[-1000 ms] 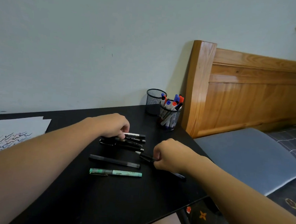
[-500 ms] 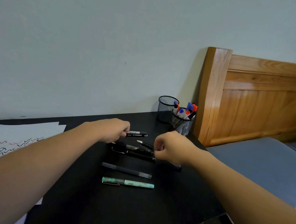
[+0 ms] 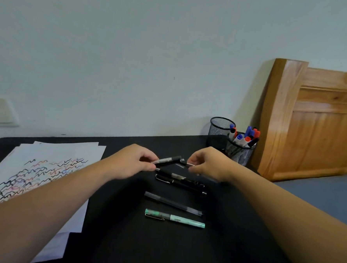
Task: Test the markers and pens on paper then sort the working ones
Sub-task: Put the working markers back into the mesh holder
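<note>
Both hands have risen off the desk [image 3: 121,240]. Left hand [image 3: 135,162] pinches a black pen [image 3: 167,161], lifted above the row; right hand [image 3: 208,164] pinches a second pen [image 3: 186,164], tips meeting. Light, stiff, slick barrels: grip mid-barrel. Paper [image 3: 51,160] lies left.

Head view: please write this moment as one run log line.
left hand: holds black pen | right hand: pinches another pen | mint pen: on table
</note>
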